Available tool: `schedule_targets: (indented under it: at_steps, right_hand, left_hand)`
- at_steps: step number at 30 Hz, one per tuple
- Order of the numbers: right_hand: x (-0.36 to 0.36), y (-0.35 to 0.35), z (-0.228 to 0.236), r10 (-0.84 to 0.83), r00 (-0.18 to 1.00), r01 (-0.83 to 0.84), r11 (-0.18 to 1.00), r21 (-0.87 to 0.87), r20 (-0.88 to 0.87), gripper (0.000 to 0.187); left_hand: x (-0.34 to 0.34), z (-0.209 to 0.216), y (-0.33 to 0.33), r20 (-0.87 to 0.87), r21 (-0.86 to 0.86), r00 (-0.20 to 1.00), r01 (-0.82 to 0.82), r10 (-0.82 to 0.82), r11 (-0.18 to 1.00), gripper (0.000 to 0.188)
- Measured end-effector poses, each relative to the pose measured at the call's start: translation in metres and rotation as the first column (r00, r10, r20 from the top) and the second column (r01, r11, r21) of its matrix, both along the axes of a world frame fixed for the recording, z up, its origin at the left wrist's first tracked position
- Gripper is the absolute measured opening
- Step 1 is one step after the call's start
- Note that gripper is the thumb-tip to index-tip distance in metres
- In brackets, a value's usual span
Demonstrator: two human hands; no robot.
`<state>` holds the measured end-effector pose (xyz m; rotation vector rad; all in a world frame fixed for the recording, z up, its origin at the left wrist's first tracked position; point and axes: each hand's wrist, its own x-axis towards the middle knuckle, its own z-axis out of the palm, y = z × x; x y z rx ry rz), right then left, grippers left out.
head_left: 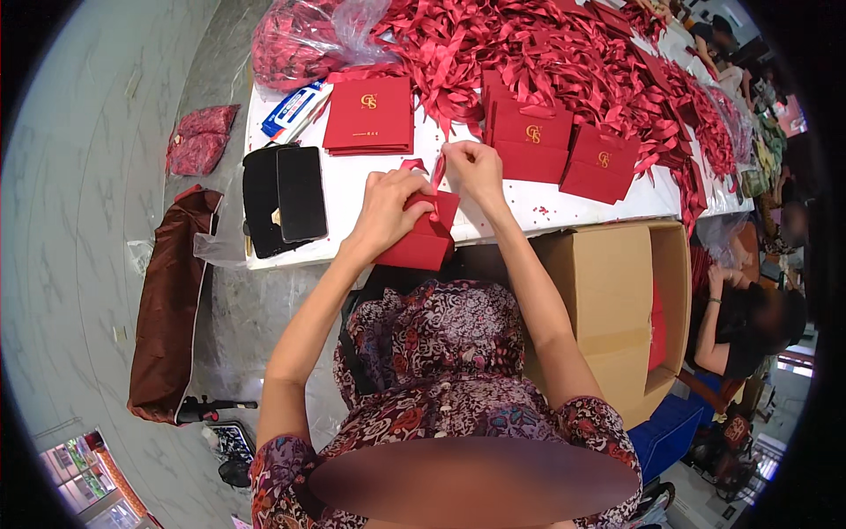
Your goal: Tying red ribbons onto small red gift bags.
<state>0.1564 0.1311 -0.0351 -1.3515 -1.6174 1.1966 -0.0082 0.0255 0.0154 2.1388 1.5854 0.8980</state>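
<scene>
My left hand [389, 210] is closed on a small red paper gift bag [421, 244] at the table's near edge, thumb over its upper part. Just to the right, my right hand [477, 173] is raised above the table with its fingers pinched on a red ribbon [439, 169] that runs down toward the bag. Beyond my hands lies a stack of flat red bags [370, 115] with gold printing. More red bags [530, 134] lean together to the right, beside another red bag [601, 164].
A large heap of red ribbons [529, 44] covers the far table. A black phone [301, 194] and a blue-white packet [293, 111] lie at left. Below the table's right edge stands an open cardboard box [617, 309]; a brown folded bag [176, 309] is on the left. Other people work at right.
</scene>
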Motion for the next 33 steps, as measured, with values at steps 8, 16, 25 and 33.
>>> schedule_targets:
  at_steps: [8,16,25,33]
  right_hand:
    - [0.037,-0.041,0.023,0.452,0.862,-0.483,0.869,0.104,0.231,0.023]
    - [0.025,-0.030,0.026,0.227,0.971,-0.231,0.972,0.047,0.068,0.024]
    - [-0.006,-0.009,0.009,0.108,0.992,-0.106,0.994,0.035,-0.060,0.027]
    - [0.012,-0.023,0.035,-0.042,0.981,-0.036,0.919,0.391,0.189,0.021]
  left_hand:
    - [-0.010,-0.023,0.018,0.147,-0.005,0.974,-0.172,0.171,0.985,0.024]
    - [0.002,-0.027,0.024,-0.037,0.151,0.950,-0.300,0.309,0.942,0.021]
    - [0.066,-0.046,-0.013,0.841,-0.395,0.435,0.083,0.323,0.915,0.037]
    - [0.010,-0.041,-0.037,0.776,-0.568,0.484,0.257,0.405,0.782,0.024]
